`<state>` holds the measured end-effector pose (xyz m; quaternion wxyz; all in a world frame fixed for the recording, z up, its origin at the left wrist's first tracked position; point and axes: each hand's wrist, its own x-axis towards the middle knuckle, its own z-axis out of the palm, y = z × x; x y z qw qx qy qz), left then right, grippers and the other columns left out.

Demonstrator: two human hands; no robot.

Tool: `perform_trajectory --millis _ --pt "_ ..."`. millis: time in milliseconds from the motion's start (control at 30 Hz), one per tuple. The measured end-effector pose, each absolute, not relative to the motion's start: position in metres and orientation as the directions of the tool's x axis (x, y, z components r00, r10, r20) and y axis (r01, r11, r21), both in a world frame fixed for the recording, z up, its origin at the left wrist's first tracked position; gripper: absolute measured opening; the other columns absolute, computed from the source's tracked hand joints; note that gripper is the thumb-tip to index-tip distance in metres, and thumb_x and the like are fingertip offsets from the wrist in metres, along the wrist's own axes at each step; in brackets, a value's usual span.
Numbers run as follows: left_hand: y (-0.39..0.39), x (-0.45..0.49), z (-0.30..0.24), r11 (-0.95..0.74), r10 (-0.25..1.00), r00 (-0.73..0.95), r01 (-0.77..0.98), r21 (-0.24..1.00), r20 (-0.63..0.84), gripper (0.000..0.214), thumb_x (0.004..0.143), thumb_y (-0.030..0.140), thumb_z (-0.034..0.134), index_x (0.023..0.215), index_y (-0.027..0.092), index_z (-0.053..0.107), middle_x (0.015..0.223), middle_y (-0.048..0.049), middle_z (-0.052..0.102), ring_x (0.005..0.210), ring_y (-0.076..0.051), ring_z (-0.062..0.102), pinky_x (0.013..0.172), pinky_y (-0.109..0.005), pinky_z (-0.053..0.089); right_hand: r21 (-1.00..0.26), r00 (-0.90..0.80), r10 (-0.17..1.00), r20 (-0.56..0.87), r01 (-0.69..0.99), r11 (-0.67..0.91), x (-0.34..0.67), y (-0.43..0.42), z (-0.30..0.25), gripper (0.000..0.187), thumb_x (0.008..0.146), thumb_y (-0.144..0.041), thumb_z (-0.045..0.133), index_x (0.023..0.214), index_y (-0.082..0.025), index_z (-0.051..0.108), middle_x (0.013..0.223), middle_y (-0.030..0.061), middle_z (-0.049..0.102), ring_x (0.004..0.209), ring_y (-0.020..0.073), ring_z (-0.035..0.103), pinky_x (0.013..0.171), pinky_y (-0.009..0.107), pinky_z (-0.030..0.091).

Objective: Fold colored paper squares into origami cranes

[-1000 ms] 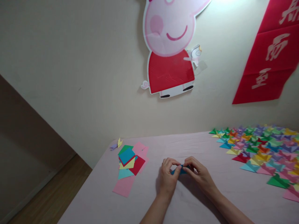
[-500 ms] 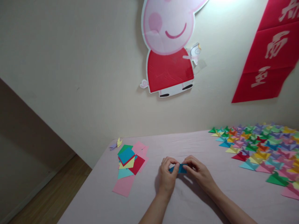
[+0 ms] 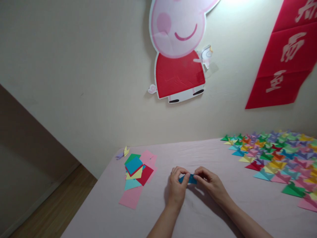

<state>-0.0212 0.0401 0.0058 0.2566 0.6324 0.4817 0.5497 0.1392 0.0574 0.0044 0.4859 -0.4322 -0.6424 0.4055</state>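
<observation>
A small folded piece of blue paper (image 3: 192,179) is held just above the table between both hands. My left hand (image 3: 177,185) pinches its left part between thumb and fingers. At its right end, the thumb and fingers of my right hand (image 3: 210,182) are closed on the paper. The fingers cover both ends, so only the middle and a bit at the left show. To the left of my hands lies a loose pile of square paper sheets (image 3: 134,166) in blue, red, yellow, green, turquoise and pink.
Rows of colourful folded paper figures (image 3: 277,155) spread over the right side of the pink-covered table (image 3: 99,211). Two small folded papers (image 3: 126,151) lie at the far left corner. Behind the table, the wall carries a cartoon pig cutout (image 3: 180,74) and a red banner (image 3: 279,69).
The hands stay almost in place. The right fingertips have shifted very slightly, and the visible blue paper looks a little narrower.
</observation>
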Motion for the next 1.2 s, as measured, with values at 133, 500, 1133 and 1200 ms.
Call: perform_trajectory --millis 133,500,1133,1200 --pt "0.041 -0.024 0.007 -0.373 0.879 -0.173 0.333 0.866 0.445 0.015 0.092 0.031 0.057 0.08 0.021 0.06 0.084 -0.001 0.061 0.084 -0.018 0.057 0.077 -0.028 0.044 -0.91 -0.08 0.933 0.35 0.205 0.359 0.142 0.057 0.006 0.025 0.084 -0.042 0.063 0.071 -0.02 0.063 0.07 0.0008 0.061 0.065 0.0166 0.055 0.059 0.028 0.044" --pt "0.03 -0.001 0.001 -0.163 0.982 -0.071 0.134 0.977 0.174 0.024 0.092 0.039 0.055 0.078 0.021 0.06 0.075 0.003 0.056 0.071 -0.014 0.052 0.065 -0.024 0.041 -0.588 -0.247 0.708 0.662 0.415 0.694 0.138 0.048 0.011 0.015 0.093 -0.022 0.052 0.081 -0.024 0.061 0.084 0.0043 0.063 0.075 0.0174 0.061 0.066 0.028 0.05" --pt "0.032 -0.019 0.011 -0.317 0.924 0.006 0.575 0.754 0.383 0.024 0.087 0.006 0.05 0.087 0.024 0.066 0.091 -0.0017 0.065 0.09 -0.022 0.055 0.08 -0.034 0.043 -0.299 -0.27 0.596 0.756 0.668 0.681 0.14 0.05 0.004 0.023 0.088 -0.019 0.057 0.106 -0.029 0.069 0.135 0.0096 0.054 0.117 0.0306 0.051 0.097 0.049 0.045" --pt "0.033 -0.019 0.011 -0.332 0.913 0.004 0.589 0.737 0.409 0.024 0.087 0.006 0.052 0.088 0.025 0.067 0.09 -0.0015 0.065 0.089 -0.021 0.056 0.079 -0.034 0.043 -0.298 -0.267 0.595 0.758 0.671 0.68 0.141 0.051 0.004 0.024 0.088 -0.019 0.057 0.106 -0.029 0.069 0.134 0.009 0.055 0.116 0.0303 0.051 0.097 0.049 0.044"
